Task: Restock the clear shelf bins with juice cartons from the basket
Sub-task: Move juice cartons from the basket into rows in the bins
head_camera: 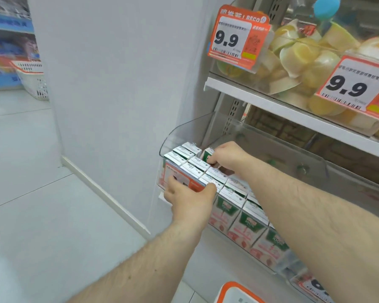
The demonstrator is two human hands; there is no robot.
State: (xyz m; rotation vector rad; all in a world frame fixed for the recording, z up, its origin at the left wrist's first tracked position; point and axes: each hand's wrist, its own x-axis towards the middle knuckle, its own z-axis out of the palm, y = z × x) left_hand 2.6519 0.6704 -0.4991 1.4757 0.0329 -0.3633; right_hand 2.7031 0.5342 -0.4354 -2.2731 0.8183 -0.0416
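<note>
Your right hand (224, 155) reached down into the clear shelf bin (185, 132), its fingers curled round the top of one juice carton (207, 154) that stood tilted at the back of the bin, just behind the packed rows. Your left hand (189, 196) clamped the bin's front lip, thumb hooked over the top toward the cartons and fingers wrapped over the orange label strip (179, 178) on its face.

The bin was glossy transparent plastic with a rounded front corner and a tall slanted side wall. The packed cartons (208, 173) were small rectangular bricks with flat silver-white tops, green and pale red on their faces, standing upright and touching side by side along the front. Behind them, to the right of the held carton, the bin lay open and bare.

An orange-rimmed white basket (236, 291) showed at the bottom edge, below your forearms. A smooth white wall panel (118, 84) closed off the bin's left side. Above, a white shelf edge (293, 110) carried a bin of soft yellow fruit cups (300, 53) and orange price tags (234, 38).
</note>
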